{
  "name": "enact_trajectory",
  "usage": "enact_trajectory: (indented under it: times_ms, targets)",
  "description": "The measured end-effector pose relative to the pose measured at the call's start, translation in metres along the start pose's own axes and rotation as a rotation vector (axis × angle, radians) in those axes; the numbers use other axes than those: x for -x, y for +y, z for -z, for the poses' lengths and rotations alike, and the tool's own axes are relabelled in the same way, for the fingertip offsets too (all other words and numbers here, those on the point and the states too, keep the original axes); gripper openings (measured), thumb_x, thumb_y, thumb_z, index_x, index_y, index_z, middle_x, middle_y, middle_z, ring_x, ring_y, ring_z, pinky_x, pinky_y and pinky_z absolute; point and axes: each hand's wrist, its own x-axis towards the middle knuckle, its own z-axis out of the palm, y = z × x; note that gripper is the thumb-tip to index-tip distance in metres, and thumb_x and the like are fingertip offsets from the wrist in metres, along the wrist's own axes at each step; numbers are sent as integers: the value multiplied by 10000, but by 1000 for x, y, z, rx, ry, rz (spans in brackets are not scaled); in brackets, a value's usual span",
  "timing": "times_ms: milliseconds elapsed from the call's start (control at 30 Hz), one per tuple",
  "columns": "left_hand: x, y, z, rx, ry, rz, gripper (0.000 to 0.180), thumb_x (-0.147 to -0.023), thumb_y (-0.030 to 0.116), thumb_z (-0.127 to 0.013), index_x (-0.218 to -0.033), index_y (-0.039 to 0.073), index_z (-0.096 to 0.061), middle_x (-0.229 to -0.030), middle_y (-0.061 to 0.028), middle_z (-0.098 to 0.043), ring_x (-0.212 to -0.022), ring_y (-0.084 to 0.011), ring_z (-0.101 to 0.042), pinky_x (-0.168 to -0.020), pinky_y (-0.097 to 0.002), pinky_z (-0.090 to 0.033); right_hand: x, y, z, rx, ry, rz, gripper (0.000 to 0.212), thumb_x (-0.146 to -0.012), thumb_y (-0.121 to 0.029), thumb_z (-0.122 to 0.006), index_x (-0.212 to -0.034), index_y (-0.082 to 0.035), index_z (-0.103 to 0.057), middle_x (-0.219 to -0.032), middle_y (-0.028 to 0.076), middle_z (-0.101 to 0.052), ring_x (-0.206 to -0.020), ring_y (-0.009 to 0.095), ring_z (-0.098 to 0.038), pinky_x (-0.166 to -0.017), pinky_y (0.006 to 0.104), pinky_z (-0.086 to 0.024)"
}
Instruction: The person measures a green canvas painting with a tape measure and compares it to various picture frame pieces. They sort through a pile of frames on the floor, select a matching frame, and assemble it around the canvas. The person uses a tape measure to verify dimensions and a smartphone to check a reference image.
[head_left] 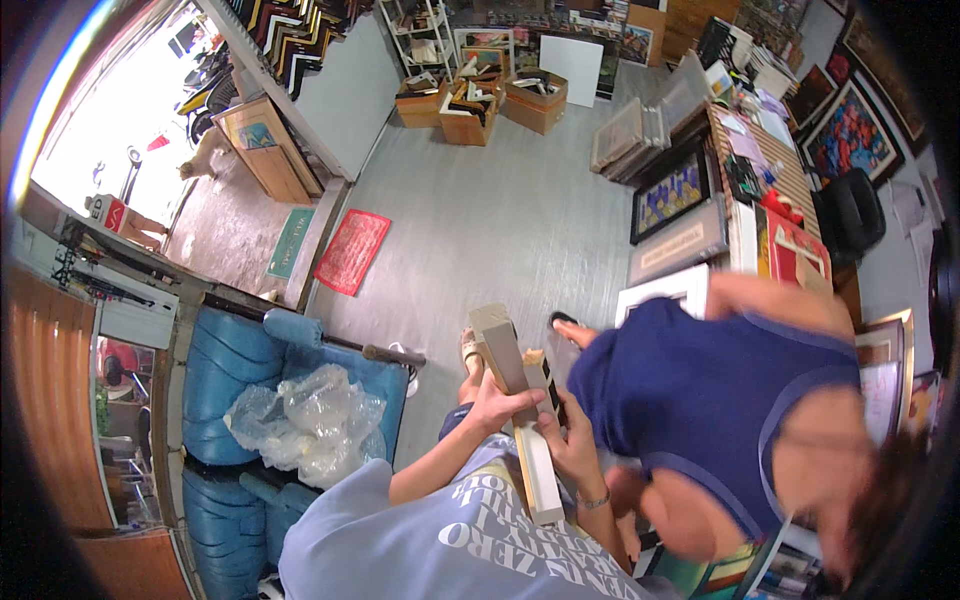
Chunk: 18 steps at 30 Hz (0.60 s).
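Observation:
Two or more lengths of picture frame moulding are held together in front of my chest. My left hand [503, 402] is closed round the grey-beige moulding [496, 342], its thumb lying across the front. Lower down the bundle shows a white moulding face [541, 478]; I cannot tell whether this is the same length or another one. A shorter moulding with a dark side and gold-toned end [541, 372] lies against its right. My right hand [570, 440] grips the bundle from the right, its fingers beside the dark piece.
A person in a navy sleeveless top [650, 385] leans close on my right. A blue armchair [215, 390] with clear plastic bags [325, 415] stands left. Cardboard boxes [465, 125] of moulding offcuts are ahead. Framed pictures [672, 195] lean against the cluttered worktable [800, 215].

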Motion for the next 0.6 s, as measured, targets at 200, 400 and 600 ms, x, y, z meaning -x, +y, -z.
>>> enact_trajectory:
  times_ms: [200,400,600]
  targets:
    - [-124,57,82,18,59,33,391,-758,128,-818,-1083,19,-630,-916,-4,-661,-812,-99,-620,-708,-274,-519,-159,-6,-54,12,-21,-22,423,-950,-234,-584,-1280,20,-510,-1110,197,-621,-993,284,-624,-856,353,-475]
    - [-241,158,178,93,88,68,667,-646,160,-877,-1214,33,-552,-1047,-61,-630,-953,-187,-631,-812,-344,-549,-329,-74,-112,231,-98,66,531,-951,-299,-560,-1401,-50,-432,-989,176,-542,-823,323,-585,-719,373,-479]
    - [-341,206,239,198,185,-31,587,-659,120,-868,-1140,22,-546,-934,-61,-629,-826,-184,-645,-720,-334,-561,-475,-83,-152,329,-133,177,566,-965,-303,-551,-1427,-16,-391,-1019,178,-533,-831,303,-568,-734,364,-470]
